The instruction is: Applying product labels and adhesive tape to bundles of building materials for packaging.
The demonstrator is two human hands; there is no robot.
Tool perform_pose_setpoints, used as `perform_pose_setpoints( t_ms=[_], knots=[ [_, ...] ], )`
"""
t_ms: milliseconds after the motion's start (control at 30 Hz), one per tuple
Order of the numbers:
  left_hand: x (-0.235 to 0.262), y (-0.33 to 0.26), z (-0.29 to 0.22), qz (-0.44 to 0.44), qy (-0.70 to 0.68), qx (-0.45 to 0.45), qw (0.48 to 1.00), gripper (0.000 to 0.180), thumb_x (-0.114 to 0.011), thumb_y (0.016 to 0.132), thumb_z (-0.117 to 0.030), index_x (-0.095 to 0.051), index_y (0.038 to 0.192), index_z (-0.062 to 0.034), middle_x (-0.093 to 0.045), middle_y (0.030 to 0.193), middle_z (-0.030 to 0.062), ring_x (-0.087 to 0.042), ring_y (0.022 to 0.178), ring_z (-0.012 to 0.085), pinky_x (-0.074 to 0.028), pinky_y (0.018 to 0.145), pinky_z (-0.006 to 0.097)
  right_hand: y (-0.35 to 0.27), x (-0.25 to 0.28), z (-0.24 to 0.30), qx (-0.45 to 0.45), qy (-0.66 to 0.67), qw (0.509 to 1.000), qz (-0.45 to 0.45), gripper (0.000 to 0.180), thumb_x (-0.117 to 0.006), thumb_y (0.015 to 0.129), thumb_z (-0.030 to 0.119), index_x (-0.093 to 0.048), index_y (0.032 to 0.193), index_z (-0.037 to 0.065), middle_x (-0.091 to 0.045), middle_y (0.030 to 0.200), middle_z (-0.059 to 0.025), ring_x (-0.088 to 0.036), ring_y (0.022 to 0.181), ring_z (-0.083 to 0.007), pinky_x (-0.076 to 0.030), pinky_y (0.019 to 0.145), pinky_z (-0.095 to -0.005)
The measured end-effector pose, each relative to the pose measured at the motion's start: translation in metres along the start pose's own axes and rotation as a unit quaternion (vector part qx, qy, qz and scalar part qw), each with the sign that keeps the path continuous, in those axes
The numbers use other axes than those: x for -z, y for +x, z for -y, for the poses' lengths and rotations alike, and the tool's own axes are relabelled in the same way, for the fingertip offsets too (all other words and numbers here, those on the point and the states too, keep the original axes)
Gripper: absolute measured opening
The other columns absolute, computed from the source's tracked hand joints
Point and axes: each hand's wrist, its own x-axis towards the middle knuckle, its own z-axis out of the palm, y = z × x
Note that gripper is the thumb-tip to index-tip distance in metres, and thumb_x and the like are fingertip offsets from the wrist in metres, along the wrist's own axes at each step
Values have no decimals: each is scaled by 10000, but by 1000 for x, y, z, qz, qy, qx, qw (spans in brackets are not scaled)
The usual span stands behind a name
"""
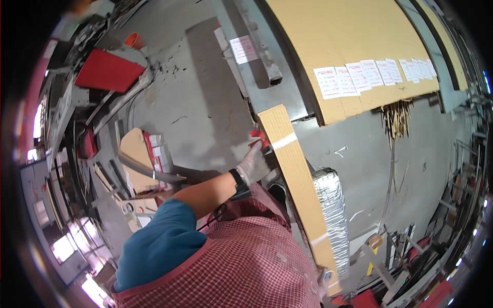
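A long, narrow cardboard box (300,177) with white bands across it slants down past my right side. My left hand (252,165), in a pale glove, is closed beside the box's upper part. A small red piece (258,137) and something dark show at its fingertips; what exactly it grips I cannot make out. Down by the box's lower end, a pale bit of my right hand (324,277) shows at its edge; the fingers are hidden there.
A long bundle in silvery wrap (331,205) lies right of the box. Ahead stands a wide stack of cardboard (354,36) with several printed sheets (354,77), beside a grey metal beam (251,46). Left are a red panel (110,70) and an orange bucket (134,40).
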Motion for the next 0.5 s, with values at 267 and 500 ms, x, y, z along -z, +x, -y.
perform_pose_setpoints(
  t_ms=[267,500],
  knots=[
    [-15,-10,-29,-199,535,-545,614,550,-709,902,-351,-554,1308,-14,-572,1212,182,-614,1076,282,-507,927,360,265,221,51,168,350,894,-225,449,-562,984,93,-500,1416,-13,-656,1113,-302,-668,971,-419,-528,816,-414],
    [-47,-3,-68,-223,778,-326,488,515,-688,906,-344,-584,1342,-90,-596,1118,169,-617,978,326,-514,902,401,462,406,207,274,269,843,-377,654,-613,932,147,-350,1527,74,-669,1102,-240,-671,875,-398,-537,757,-438]
  ],
)
